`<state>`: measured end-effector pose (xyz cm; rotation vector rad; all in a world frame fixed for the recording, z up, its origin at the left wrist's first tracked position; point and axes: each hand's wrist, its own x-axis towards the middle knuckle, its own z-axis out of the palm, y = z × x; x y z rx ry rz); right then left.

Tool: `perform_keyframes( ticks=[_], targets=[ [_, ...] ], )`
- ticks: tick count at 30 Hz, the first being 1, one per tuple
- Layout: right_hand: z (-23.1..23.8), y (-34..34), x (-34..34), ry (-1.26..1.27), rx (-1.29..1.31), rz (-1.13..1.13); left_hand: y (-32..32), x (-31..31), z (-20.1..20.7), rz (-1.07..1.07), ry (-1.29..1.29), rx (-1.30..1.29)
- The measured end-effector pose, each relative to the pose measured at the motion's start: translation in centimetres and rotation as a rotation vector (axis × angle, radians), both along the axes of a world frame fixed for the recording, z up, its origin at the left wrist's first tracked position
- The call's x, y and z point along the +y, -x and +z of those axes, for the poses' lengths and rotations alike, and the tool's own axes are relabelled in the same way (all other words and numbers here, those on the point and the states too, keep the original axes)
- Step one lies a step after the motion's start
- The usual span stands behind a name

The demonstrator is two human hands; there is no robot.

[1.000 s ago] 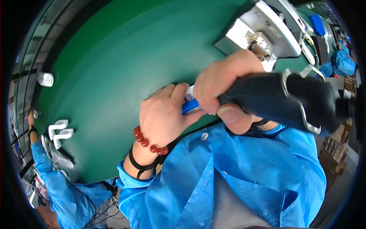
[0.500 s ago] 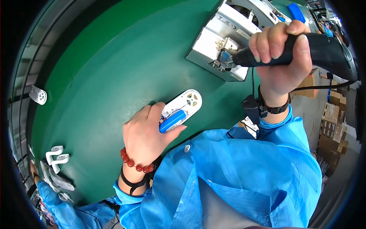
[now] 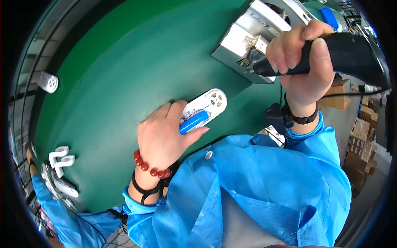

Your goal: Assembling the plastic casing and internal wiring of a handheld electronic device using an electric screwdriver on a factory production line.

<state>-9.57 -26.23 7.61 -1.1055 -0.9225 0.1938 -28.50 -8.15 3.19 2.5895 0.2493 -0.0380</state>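
My left hand (image 3: 163,128) grips the near end of a white oval plastic housing (image 3: 210,108) on the green table. A blue cylindrical battery (image 3: 194,122) lies inside it, next to my thumb. At the housing's far end is a round part with a slotted pattern; my fingers hide the near end. In my right fist (image 3: 304,62) is a black electric screwdriver (image 3: 347,53), held nearly level. Its tip is at the front of a silver screw feeder (image 3: 235,47); whether they touch, I cannot tell.
White bent plastic parts (image 3: 62,160) and white shells (image 3: 64,187) lie at the left, near another person's blue sleeve (image 3: 62,215). Another white housing (image 3: 49,82) stands by the far-left edge. A black cord (image 3: 355,93) trails from the screwdriver. Cardboard boxes (image 3: 359,136) are stacked beyond the right side.
The whole view has shifted a little. The screwdriver tip has drawn slightly back from the feeder's middle toward its front edge. My left hand keeps its hold on the housing.
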Motion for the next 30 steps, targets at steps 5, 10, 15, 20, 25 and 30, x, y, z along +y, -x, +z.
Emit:
perform_keyframes(
  ticks=[5,10,15,20,25,30],
  targets=[
    [-0.8,3.7,0.1,-0.059,0.154,0.175,-0.4,-0.1,0.1,-0.027,-0.007,-0.034],
    [-1.8,6.3,1.2,-0.05,0.165,0.244,-0.2,0.2,-0.1,-0.034,0.006,-0.033],
    [-1.4,6.3,1.2,0.051,0.205,0.212,-0.1,0.3,0.1,-0.023,0.021,-0.014],
    [-2.0,6.6,1.2,0.052,0.224,0.195,0.0,0.3,-0.1,-0.032,0.023,-0.021],
    [-2.8,7.2,1.4,-0.022,0.207,0.218,0.1,0.4,-0.2,-0.033,0.013,-0.019],
    [-3.3,7.3,1.6,-0.014,0.21,0.24,0.0,0.6,0.0,-0.042,0.0,0.008]
  ],
)
